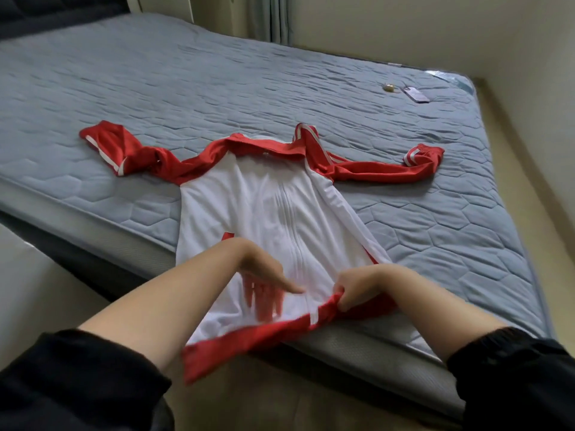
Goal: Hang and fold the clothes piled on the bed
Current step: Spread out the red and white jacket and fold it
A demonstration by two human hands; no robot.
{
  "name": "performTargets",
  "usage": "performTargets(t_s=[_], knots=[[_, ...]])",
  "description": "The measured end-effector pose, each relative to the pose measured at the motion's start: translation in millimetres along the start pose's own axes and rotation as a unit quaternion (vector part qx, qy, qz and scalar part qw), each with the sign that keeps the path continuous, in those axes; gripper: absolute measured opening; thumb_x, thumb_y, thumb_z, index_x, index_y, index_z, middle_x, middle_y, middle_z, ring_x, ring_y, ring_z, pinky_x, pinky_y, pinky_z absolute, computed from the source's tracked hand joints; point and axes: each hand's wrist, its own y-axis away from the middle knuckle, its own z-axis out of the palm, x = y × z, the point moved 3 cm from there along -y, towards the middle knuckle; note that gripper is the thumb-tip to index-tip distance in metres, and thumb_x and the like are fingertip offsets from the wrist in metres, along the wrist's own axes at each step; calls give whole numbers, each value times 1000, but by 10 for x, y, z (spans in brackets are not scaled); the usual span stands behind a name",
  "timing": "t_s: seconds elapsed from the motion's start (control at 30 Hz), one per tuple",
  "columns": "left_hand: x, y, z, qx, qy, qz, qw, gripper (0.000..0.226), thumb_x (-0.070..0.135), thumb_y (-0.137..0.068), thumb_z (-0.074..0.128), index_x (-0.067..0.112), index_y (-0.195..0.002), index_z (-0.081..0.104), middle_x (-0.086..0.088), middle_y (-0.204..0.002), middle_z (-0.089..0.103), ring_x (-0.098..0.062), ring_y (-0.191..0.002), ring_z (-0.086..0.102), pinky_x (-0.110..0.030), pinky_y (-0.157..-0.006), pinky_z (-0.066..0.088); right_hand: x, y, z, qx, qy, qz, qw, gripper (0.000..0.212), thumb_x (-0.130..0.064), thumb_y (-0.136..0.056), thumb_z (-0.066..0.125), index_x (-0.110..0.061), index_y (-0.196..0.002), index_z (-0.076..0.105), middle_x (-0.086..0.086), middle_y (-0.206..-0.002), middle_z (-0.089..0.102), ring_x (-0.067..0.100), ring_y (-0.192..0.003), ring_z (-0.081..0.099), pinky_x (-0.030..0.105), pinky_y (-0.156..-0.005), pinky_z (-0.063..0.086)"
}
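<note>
1. Head view: the red-and-white jacket (273, 206) lies spread across the bed (186, 73), collar toward the bed's middle, its red hem (264, 340) hanging off the bed's near edge.
2. The left hand (264, 269) rests flat on the white body, fingers straight, gripping nothing; the right hand (357, 290) is curled tight round the hem.
3. Risk: a pull from the right hand alone could drag the slick-looking fabric off the bed's near edge, since a flat palm pins it weakly.
4. Both sleeves (124, 147) lie twisted on the bed; folding over them would likely trap creases.
</note>
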Motion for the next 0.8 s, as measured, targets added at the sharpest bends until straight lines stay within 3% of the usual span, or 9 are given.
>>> performTargets(t_s=[0.1, 0.17, 0.27, 0.33, 0.4, 0.47, 0.57, 0.7, 0.8], knots=[[197, -130, -269, 317, 66, 126, 938, 38, 37, -98, 48, 7, -113, 67, -7, -96, 72, -25, -89, 67, -24, -72, 52, 124, 55, -45, -54, -315, -41, 947, 35, -40, -94, 56, -8, -107, 64, 5, -83, 66, 16, -71, 63, 28, -62, 53], [251, -284, -366, 503, -101, 99, 853, 47, 38, -96, 50, 19, -139, 48, -7, -140, 50, -26, -129, 44, -34, -104, 38, 281, 21, -193, 181, -398, -16, 899, 30, -34, -92, 60, -5, -99, 65, 8, -78, 68, 17, -63, 62, 33, -61, 52], [171, -685, -211, 462, -184, 11, 868, 74, 63, -91, 37, 36, -152, 5, 2, -161, -4, -23, -148, -6, -56, -114, 3, 507, -32, -319, 503, -231, 103, 826, 30, -31, -82, 70, -12, -105, 63, 8, -103, 64, 23, -95, 57, 32, -82, 42], [80, -909, -124, 461, -203, -14, 864, 75, 70, -89, 26, 38, -151, -4, 3, -160, -13, -23, -146, -15, -59, -112, -6, 559, -190, -292, 471, -178, 140, 853, 49, -36, -80, 70, -11, -120, 56, 10, -118, 54, 30, -113, 49, 36, -94, 37], [31, -1017, -109, 482, -217, -20, 849, 75, 72, -88, 20, 39, -150, -8, 4, -160, -16, -22, -146, -17, -58, -111, -9, 651, -302, -317, 467, -186, 150, 852, 32, -32, -86, 62, -10, -108, 60, 14, -116, 57, 34, -110, 51, 38, -89, 39], [-4, -1057, -143, 492, -223, -22, 842, 75, 73, -88, 18, 39, -149, -10, 5, -159, -17, -22, -146, -18, -59, -110, -10, 868, -287, -378, 507, -292, 202, 786, 23, -25, -93, 51, -6, -92, 63, 21, -106, 64, 36, -100, 58, 36, -76, 41], [-35, -1099, -143, 490, -225, -18, 842, 75, 73, -88, 17, 41, -148, -14, 5, -159, -18, -21, -145, -20, -59, -109, -14, 1265, -131, -342, 524, -441, 334, 648, 32, -19, -96, 45, 3, -110, 63, 25, -116, 62, 39, -107, 59, 37, -85, 46], [-28, -1131, -170, 486, -236, -23, 841, 75, 72, -88, 16, 40, -147, -16, 3, -159, -20, -23, -145, -21, -60, -107, -16, 1199, -164, -429, 566, -282, 329, 701, 38, -12, -89, 46, -1, -124, 52, 22, -131, 50, 39, -121, 45, 42, -100, 35], [-12, -1128, -191, 484, -238, -19, 842, 75, 72, -88, 18, 40, -148, -14, 3, -159, -20, -23, -145, -21, -61, -107, -16, 766, -285, -435, 630, -68, 45, 772, 48, -18, -83, 56, 1, -128, 52, 25, -133, 50, 40, -123, 47, 44, -106, 32]])
